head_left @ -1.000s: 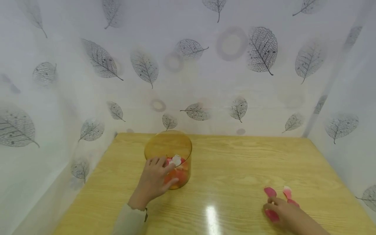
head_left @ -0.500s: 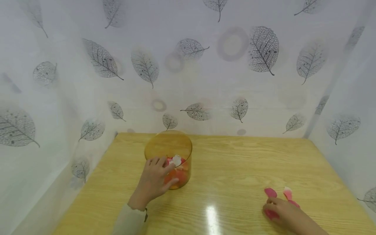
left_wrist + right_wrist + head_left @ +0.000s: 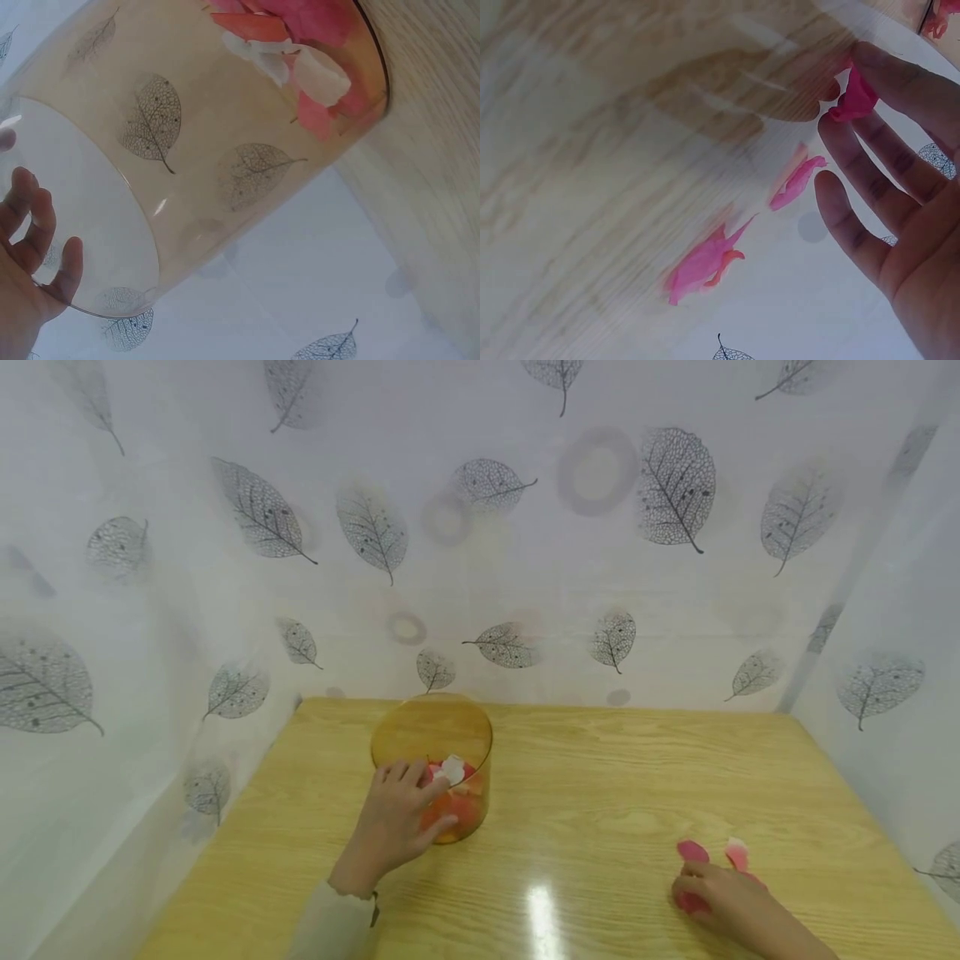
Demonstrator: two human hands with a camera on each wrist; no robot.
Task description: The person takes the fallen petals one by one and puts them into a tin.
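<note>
A clear amber bucket-like container (image 3: 427, 727) stands at the left of the table, with pink, red and white petals (image 3: 453, 768) heaped at its bottom. My left hand (image 3: 393, 814) grips its rim; in the left wrist view the fingers (image 3: 45, 221) hook over the edge of the opening. At the right, my right hand (image 3: 723, 897) is low over the table among loose petals. Between its thumb and fingers it pinches a deep pink petal (image 3: 859, 97). Two more petals, one pink (image 3: 701, 262) and one smaller (image 3: 799, 180), lie on the table beneath the hand.
The wood-grain table (image 3: 600, 777) reaches back to a pale leaf-printed sheet (image 3: 540, 577), which also hangs along both sides. A pink petal (image 3: 693, 851) and a pale-tipped petal (image 3: 737, 852) lie just beyond the right fingers. Light glares on the front of the table.
The right fingers have closed slightly around the petal, with the hand staying in nearly the same place. The left hand and the container look still; the head view has shifted very slightly.
</note>
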